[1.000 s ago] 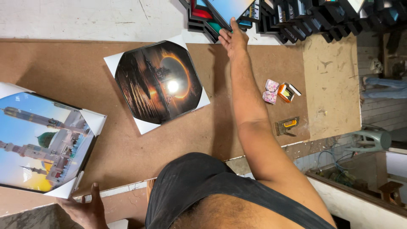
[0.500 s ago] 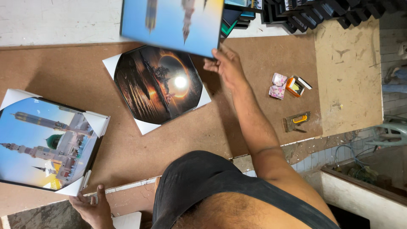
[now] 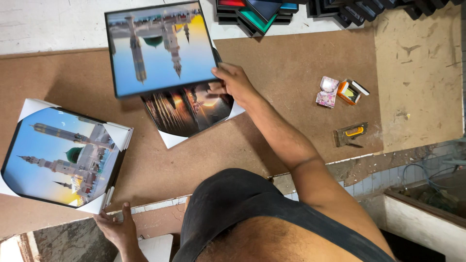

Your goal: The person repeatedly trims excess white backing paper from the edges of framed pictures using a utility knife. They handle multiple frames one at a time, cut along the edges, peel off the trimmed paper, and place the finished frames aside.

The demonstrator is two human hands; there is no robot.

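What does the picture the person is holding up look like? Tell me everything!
The framed picture is a rectangle with a thin black frame. It shows tall towers and a green dome against blue and yellow sky, upside down from this view. It looks flat, glossy and undamaged. The right hand grips its lower right corner, holding it over a dark sunset picture on the brown board table.

Right hand [image 3: 235, 83] extended forward, fingers clamped; left hand [image 3: 116, 229] low, resting.
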